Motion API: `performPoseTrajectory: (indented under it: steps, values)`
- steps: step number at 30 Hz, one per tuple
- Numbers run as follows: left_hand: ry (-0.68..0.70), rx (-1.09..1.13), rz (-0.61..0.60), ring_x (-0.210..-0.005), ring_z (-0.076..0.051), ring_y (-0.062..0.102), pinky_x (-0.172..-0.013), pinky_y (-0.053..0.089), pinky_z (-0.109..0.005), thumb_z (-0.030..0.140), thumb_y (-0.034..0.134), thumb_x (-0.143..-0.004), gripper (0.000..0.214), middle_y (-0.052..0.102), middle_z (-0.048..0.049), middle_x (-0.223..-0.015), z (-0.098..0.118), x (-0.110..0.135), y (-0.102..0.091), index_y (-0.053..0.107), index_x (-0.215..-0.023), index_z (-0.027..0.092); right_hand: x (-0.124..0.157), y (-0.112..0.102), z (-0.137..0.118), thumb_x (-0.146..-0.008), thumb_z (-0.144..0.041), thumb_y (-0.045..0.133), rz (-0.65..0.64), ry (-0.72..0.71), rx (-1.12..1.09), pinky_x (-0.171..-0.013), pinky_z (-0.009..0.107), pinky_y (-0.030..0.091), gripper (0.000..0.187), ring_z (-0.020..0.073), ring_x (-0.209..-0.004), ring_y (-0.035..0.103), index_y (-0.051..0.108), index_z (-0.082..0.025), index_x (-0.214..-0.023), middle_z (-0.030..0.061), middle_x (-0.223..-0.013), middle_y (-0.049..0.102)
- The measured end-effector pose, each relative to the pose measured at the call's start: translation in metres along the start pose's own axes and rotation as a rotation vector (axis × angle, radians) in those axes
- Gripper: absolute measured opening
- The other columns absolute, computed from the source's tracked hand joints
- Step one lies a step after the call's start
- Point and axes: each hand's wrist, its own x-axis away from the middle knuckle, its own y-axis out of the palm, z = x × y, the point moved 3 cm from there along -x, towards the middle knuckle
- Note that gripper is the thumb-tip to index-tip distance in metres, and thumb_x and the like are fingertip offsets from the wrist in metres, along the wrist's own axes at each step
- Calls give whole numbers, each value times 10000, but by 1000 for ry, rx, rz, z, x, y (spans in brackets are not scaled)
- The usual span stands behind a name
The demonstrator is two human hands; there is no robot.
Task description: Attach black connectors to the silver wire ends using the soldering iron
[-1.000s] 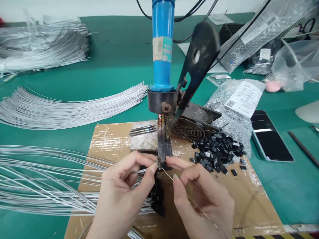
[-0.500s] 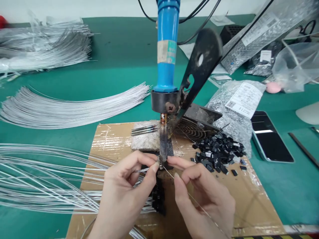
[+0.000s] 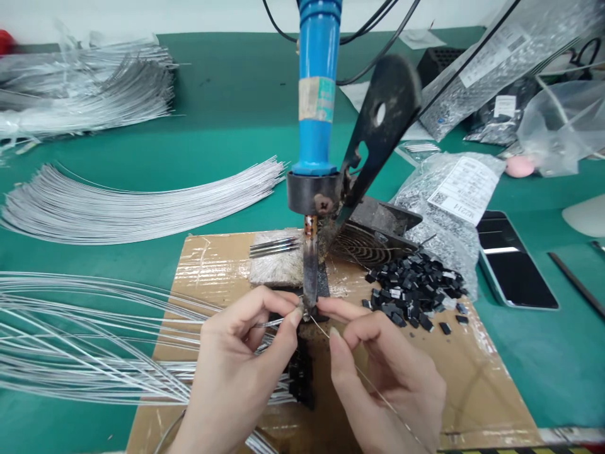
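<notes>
One thin wire point(image 3: 378, 393) in the pinched right grip point(image 3: 390, 372), end beyond it, left grip point(image 3: 241, 362) closed on cable point(image 3: 273, 323)

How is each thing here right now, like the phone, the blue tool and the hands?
Left hand: pinching a small piece, hard to make out
Right hand: pinching a thin wire
Blue tool: tip down, held in a black ring; hot or not, can't tell
Phone: lying flat, screen dark
Black bits: loose in a heap
Cardboard: flat, partly covered
White wire bundle: lying curved
</notes>
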Motion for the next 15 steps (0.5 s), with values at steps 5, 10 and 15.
performPoseTrajectory:
  steps: [5, 10, 15]
  values:
    - [18, -24, -44, -710, -83, 724, -645, 536, -89, 93, 760, -854, 158, 802, 24, -860, -2, 2, -2, 756, -761, 220, 0, 0, 0, -907, -163, 690, -4, -14, 13, -645, 190, 614, 209, 205, -985, 836, 586, -246, -746, 48, -1117, 854]
    - [40, -15, -37, -724, -77, 736, -663, 545, -70, 84, 760, -865, 165, 796, 27, -853, -3, 1, -3, 757, -777, 224, 0, -1, -1, -905, -165, 693, 7, -41, 26, -793, 195, 624, 203, 183, -973, 837, 597, -246, -746, 25, -1108, 857]
    - [72, -24, -21, -728, -84, 750, -666, 557, -73, 53, 755, -846, 189, 784, 31, -825, 0, 1, -2, 762, -767, 225, 0, -1, 0, -899, -175, 719, 19, -44, 39, -745, 215, 640, 203, 204, -913, 840, 615, -239, -736, 78, -1091, 857]
